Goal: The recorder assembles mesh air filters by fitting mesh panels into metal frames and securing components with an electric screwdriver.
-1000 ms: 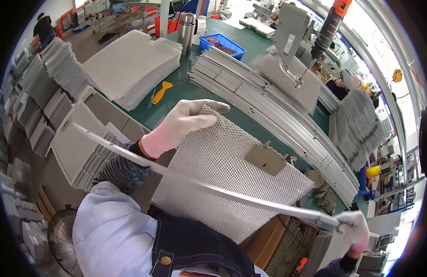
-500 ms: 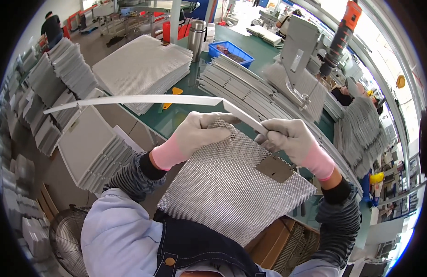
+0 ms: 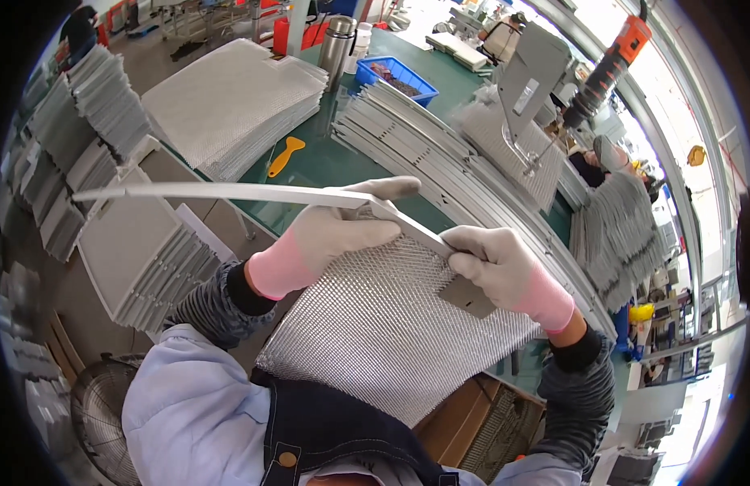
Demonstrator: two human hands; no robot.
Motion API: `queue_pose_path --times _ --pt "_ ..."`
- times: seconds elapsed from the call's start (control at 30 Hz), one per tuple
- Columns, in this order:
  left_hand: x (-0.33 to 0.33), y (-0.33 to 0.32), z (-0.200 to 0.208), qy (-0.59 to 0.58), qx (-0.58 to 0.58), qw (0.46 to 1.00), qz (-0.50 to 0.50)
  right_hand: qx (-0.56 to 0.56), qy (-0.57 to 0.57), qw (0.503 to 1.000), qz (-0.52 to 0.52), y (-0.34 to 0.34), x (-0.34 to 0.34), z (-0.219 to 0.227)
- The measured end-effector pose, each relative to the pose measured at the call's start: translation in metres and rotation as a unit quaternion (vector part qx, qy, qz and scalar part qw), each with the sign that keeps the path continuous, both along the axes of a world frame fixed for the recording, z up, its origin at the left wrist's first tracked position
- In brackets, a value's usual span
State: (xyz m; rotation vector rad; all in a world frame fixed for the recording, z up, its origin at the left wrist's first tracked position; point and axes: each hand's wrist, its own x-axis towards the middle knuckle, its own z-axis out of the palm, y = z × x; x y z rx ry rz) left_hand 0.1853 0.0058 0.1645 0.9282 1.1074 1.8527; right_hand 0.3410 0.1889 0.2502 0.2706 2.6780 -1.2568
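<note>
While the gloved left hand (image 3: 342, 231) curls loosely over the long metal strip (image 3: 229, 193), the right hand (image 3: 492, 263) pinches it against the mesh panel (image 3: 391, 332).

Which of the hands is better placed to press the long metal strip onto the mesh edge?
Probably the left hand: it lies along the metal strip over the mesh panel. The right hand only pinches the strip's end.

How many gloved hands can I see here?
2: the left hand lies on the mesh panel under the metal strip; the right hand grips the strip's near end.
</note>
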Motion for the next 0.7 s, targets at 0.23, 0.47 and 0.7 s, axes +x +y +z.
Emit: queue_pose_path --times 0.23,0.47,0.7 --pt "-0.024 -0.027 -0.032 -0.01 0.08 0.997 -0.001 0.094 -0.078 0.992 -0.023 0.021 0.048 0.024" --pt "-0.02 -0.025 -0.031 -0.126 0.177 0.975 -0.046 0.062 -0.014 0.997 -0.043 0.023 0.094 0.016" --pt "-0.025 -0.032 -0.033 -0.134 0.104 0.985 -0.013 -0.025 -0.048 0.998 -0.035 0.03 0.109 0.021"
